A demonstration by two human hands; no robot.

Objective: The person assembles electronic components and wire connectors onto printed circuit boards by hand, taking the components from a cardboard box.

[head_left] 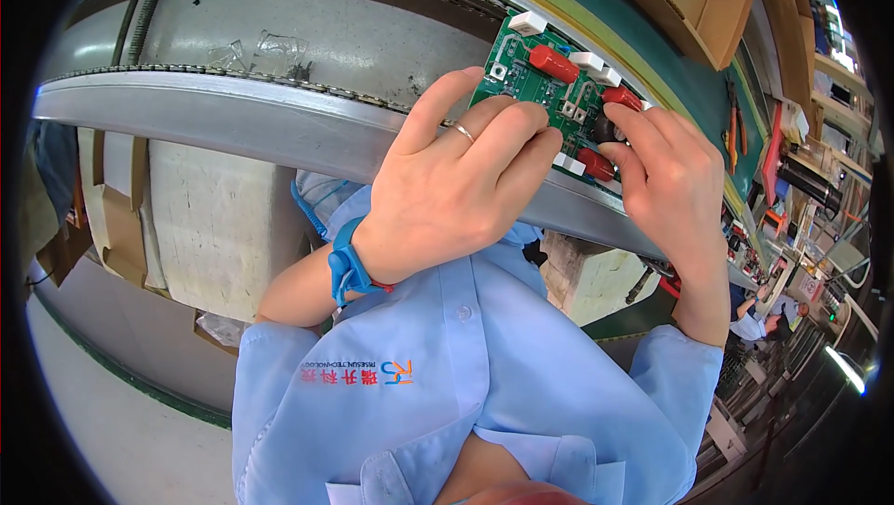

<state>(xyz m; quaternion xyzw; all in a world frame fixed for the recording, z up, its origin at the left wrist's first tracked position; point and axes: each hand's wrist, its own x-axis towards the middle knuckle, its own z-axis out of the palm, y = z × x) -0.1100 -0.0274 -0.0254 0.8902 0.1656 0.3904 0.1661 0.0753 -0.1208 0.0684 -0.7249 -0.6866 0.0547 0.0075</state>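
Observation:
A green circuit board [526, 84] lies on the conveyor rail in front of me. It carries several white blocks and red cylindrical components [555, 64]. My left hand [456, 179], a ring on one finger and a blue strap at the wrist, rests over the board's left part. Its fingers curl downward, with the little finger stretched toward the board's left edge; the thumb and most fingertips are hidden. At the board's right part my right hand [666, 165] pinches a dark, round capacitor [607, 129] between thumb and fingers. Whether the capacitor is seated cannot be seen.
The metal conveyor rail [233, 100] with its chain runs across the front. Clear plastic scraps [279, 44] lie on the conveyor bed at left. A cardboard box [684, 2] stands beyond the board at right. Pliers with orange handles [733, 132] lie on the green bench.

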